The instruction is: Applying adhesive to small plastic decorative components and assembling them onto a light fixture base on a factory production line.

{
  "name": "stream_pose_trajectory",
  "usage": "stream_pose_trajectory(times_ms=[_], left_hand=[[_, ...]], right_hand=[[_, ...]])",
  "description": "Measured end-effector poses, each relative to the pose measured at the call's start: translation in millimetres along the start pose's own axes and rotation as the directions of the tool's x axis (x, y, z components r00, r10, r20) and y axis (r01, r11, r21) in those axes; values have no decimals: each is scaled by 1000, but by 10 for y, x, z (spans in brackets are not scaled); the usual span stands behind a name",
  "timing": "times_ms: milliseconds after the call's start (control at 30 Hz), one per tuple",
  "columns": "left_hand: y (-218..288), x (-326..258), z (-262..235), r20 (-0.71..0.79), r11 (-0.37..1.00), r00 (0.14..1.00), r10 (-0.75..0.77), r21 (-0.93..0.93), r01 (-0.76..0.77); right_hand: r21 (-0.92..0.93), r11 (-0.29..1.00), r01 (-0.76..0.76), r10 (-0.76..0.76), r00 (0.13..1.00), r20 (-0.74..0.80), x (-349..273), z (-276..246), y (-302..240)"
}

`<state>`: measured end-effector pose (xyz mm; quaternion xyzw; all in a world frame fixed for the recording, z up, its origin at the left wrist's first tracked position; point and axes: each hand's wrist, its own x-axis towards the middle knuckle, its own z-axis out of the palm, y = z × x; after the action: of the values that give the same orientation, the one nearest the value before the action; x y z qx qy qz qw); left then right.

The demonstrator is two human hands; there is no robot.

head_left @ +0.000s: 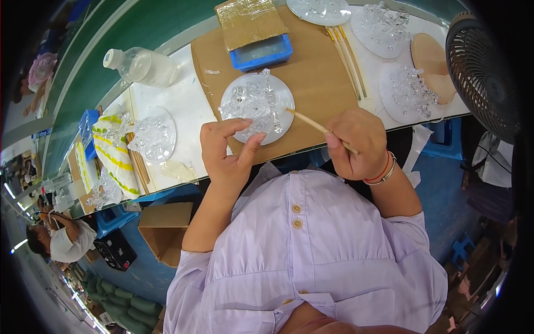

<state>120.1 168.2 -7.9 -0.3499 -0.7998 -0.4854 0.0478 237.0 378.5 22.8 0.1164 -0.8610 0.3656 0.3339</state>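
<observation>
Over the near edge of a round white plate [288, 104], my left hand [227, 149] curves its thumb and index finger around a clear plastic-looking piece [257, 126]. That piece blends with the heap of clear parts behind it, so its outline is hard to make out. A row of clear, faceted parts [272, 99] lies along the right of the plate. My right hand [359, 142], closed, grips a thin wooden stick [309, 121] between thumb and fingers. The stick's tip points left, at the plate's right rim.
Brown cardboard [320, 72] covers the middle of the table. Beyond the plate sits a blue tray [261, 54] partly covered by a taped cardboard piece [250, 25]. A clear bottle [146, 67] stands left, plates of clear parts [409, 92] right, beside a black fan [485, 75].
</observation>
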Motion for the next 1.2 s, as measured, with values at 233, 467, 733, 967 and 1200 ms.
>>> stream_pose_trajectory(times_ms=[233,467,733,967,1200], left_hand=[[-125,87,-176,-57,995,994,98,40,-95],[-162,120,-236,4,984,992,125,127,-125],[-186,31,-250,3,989,995,101,112,-100],[-218,-30,-265,8,990,996,92,109,-92],[-214,-54,-269,8,991,996,88,96,-88]], right_hand=[[-1,1000,4,-4,998,69,-28,40,-121],[-8,1000,-9,9,997,74,6,104,-136],[-6,1000,-24,24,998,55,13,141,-177],[-25,999,-27,29,997,74,17,149,-217],[14,1000,-23,22,995,99,16,195,-293]])
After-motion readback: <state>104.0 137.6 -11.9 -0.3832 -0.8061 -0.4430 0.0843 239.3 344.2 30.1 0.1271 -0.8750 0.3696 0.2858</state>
